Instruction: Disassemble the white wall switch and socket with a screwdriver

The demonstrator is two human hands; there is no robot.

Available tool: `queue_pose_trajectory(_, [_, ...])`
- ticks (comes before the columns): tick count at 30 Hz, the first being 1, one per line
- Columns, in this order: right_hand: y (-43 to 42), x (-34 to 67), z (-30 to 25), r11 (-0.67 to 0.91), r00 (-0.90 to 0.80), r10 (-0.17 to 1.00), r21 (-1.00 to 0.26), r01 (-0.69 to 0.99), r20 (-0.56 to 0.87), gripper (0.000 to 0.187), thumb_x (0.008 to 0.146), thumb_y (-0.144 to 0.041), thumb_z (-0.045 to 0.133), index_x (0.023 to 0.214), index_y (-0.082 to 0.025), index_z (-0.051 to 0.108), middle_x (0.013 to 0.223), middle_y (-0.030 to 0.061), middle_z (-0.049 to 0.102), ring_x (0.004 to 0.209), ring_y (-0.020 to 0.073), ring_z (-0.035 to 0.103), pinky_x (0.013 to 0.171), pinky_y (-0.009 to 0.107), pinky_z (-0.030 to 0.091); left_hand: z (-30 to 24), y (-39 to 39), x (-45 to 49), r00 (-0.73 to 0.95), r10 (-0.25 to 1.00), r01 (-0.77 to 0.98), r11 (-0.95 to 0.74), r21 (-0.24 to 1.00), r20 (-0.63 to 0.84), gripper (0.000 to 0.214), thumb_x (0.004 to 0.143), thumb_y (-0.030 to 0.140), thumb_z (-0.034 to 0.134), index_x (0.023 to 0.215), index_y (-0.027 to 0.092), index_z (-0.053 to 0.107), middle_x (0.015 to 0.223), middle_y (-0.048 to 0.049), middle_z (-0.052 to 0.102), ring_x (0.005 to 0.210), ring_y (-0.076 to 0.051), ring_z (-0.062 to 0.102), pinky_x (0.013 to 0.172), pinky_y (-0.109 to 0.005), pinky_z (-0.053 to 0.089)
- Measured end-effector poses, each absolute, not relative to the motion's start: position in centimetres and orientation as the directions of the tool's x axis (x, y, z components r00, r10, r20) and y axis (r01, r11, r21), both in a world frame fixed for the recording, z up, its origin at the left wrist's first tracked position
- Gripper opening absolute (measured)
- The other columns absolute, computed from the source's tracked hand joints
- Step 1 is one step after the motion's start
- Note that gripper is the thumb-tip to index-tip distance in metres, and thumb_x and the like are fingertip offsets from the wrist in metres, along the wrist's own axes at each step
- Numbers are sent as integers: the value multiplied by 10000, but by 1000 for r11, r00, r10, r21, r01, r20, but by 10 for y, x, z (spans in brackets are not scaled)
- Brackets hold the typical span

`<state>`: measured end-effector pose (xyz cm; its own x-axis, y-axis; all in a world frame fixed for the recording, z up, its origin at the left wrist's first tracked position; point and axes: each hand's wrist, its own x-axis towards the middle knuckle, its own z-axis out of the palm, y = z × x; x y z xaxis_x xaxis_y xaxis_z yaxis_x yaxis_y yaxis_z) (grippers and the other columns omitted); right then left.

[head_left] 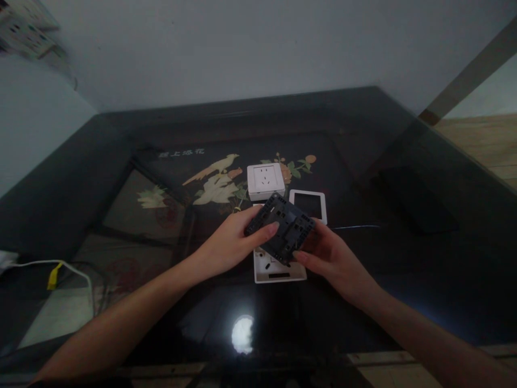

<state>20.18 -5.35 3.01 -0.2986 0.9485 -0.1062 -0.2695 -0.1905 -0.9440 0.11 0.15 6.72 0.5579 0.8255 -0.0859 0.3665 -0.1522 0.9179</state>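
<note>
Between my two hands a black socket module (pixel 286 229) is held tilted, its slotted side towards me. My left hand (pixel 236 240) grips its left edge, thumb lying across the face. At the right and lower right edge, my right hand (pixel 327 253) pinches it with thumb and fingers. Beneath the module lies an open white back box (pixel 280 277), partly covered by it. Just behind stands a white wall socket (pixel 265 180) with its faceplate on. A white square frame (pixel 323 207) rests to the right, close to my right fingers.
The glossy dark table (pixel 388 280) bears a bird-and-flower picture (pixel 218 183). A thin wire (pixel 357 226) lies right of the frame. At left runs a white cable (pixel 76 267) with a yellow tag (pixel 53 276). Wall sockets (pixel 26 35) are at upper left; a wall (pixel 242 54) backs the table.
</note>
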Motion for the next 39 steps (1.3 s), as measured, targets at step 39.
queue_pose_trajectory(39, [-55,210,32,-330,-376,900,-909,-256,-221,222,801,-324,746,960,-174,704,869,48,773,797,149,742,793,320,614,76,-3,2,591,806,457,-304,836,-30,241,898,386,501,867,154,558,740,7,560,669,-148,500,592,-250,407])
